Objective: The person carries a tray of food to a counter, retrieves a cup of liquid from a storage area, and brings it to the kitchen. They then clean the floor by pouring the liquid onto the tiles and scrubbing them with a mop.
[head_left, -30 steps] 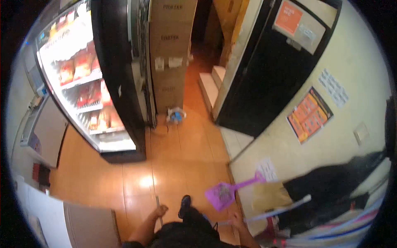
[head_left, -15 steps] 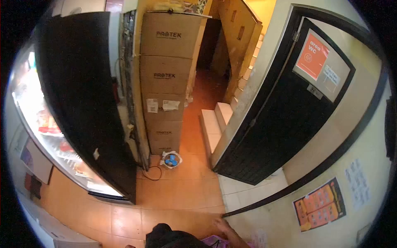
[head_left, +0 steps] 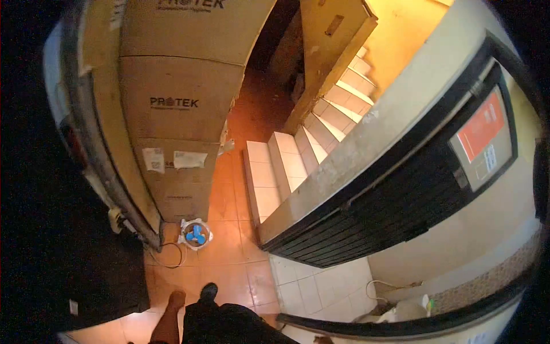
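Note:
My left hand [head_left: 177, 298] hangs at the end of its bare forearm, low in the view and left of my dark trousers [head_left: 229, 324]. It is over the orange tile floor [head_left: 229, 275], and its fingers are too blurred to make out. Only a small part of my right hand [head_left: 323, 340] shows at the bottom edge, near the dark door frame; its fingers are hidden. A black shoe [head_left: 209, 291] stands on the tiles between the hands.
Stacked cardboard boxes [head_left: 177, 126] rise at left, with a round white-rimmed container [head_left: 182, 232] holding blue pieces at their foot. Pale steps [head_left: 286, 163] climb ahead. At right, a black door [head_left: 366, 223] stands open. A dark cabinet side [head_left: 109, 275] is at lower left.
I have moved forward, so boxes and stairs appear larger. My left hand has swung forward into view. My right hand has dropped to the bottom edge, and the purple item beside it is out of view.

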`<state>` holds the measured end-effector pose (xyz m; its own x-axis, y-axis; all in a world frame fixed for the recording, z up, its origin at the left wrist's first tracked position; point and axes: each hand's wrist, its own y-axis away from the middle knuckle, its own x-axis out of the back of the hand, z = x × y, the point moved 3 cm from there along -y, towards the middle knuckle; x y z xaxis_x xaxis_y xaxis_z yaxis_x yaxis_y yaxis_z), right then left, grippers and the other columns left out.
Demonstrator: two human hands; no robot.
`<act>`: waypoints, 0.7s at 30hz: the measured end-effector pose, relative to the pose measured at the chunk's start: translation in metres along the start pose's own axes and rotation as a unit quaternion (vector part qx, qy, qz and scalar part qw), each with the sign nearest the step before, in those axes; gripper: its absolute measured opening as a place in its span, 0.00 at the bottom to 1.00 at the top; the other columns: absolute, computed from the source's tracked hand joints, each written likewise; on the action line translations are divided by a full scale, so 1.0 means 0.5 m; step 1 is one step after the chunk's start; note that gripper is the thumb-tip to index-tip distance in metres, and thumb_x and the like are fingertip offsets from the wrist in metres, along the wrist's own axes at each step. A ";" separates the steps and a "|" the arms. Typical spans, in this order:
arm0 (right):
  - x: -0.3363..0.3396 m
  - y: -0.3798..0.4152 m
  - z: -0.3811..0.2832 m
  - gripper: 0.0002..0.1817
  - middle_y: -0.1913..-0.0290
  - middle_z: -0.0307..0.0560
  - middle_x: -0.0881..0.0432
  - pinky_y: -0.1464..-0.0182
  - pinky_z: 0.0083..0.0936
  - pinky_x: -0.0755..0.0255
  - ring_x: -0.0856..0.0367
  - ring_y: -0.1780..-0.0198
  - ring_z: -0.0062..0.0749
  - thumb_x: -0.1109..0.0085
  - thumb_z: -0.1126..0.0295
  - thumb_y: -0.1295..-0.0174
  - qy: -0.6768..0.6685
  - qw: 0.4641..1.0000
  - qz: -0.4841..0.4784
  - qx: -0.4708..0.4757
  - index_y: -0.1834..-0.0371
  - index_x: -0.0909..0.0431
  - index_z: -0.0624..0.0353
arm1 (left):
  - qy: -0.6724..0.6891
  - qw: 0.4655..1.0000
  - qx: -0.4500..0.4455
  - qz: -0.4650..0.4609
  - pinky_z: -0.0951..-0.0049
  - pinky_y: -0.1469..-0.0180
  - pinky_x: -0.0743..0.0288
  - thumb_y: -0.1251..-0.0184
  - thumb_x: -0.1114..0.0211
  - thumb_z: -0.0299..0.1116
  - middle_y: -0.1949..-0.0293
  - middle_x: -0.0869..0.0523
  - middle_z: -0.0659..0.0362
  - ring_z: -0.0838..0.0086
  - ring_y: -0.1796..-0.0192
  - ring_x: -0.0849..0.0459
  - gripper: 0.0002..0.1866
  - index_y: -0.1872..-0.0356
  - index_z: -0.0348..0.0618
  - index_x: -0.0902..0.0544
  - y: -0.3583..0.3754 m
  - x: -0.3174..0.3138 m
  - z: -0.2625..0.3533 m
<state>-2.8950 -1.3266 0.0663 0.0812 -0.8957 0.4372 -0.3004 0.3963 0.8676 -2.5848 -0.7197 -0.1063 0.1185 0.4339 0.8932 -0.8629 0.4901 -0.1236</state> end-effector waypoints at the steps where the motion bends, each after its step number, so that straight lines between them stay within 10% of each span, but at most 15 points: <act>1: -0.014 0.013 -0.028 0.21 0.63 0.48 0.19 0.62 0.27 0.28 0.21 0.61 0.33 0.52 0.54 0.35 -0.053 0.998 0.000 -0.034 0.54 0.24 0.62 | -0.025 0.999 -0.009 -0.029 0.59 0.62 0.27 0.45 0.43 0.32 0.74 0.20 0.49 0.57 0.66 0.20 0.09 0.73 0.36 0.22 -0.098 -0.016 -0.028; 5: -0.029 -0.015 -0.185 0.21 0.62 0.49 0.19 0.60 0.29 0.28 0.22 0.60 0.34 0.52 0.54 0.35 -0.138 0.989 0.007 -0.053 0.54 0.24 0.62 | 0.234 0.936 0.203 -0.168 0.64 0.60 0.28 0.40 0.45 0.35 0.71 0.20 0.48 0.63 0.60 0.20 0.11 0.71 0.35 0.23 -0.534 0.117 0.037; 14: 0.110 -0.195 -0.557 0.20 0.59 0.52 0.20 0.57 0.32 0.28 0.22 0.59 0.37 0.53 0.55 0.36 -0.184 0.981 0.052 0.027 0.55 0.24 0.62 | 0.364 0.899 0.200 -0.141 0.67 0.58 0.26 0.43 0.41 0.36 0.67 0.16 0.48 0.63 0.62 0.17 0.12 0.66 0.36 0.20 -1.149 0.047 0.238; 21: 0.319 -0.285 -0.865 0.20 0.58 0.55 0.20 0.55 0.35 0.29 0.23 0.58 0.39 0.54 0.56 0.37 0.060 0.978 0.131 0.149 0.55 0.24 0.62 | 0.232 0.897 0.067 -0.371 0.65 0.66 0.27 0.44 0.43 0.33 0.70 0.17 0.48 0.62 0.69 0.19 0.12 0.64 0.35 0.19 -1.323 -0.037 0.172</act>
<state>-2.4285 -1.4388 0.1150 0.0701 -0.7343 0.6752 -0.5885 0.5161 0.6224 -2.0586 -1.1171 -0.0037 0.8488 0.3093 0.4288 -0.5103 0.6916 0.5112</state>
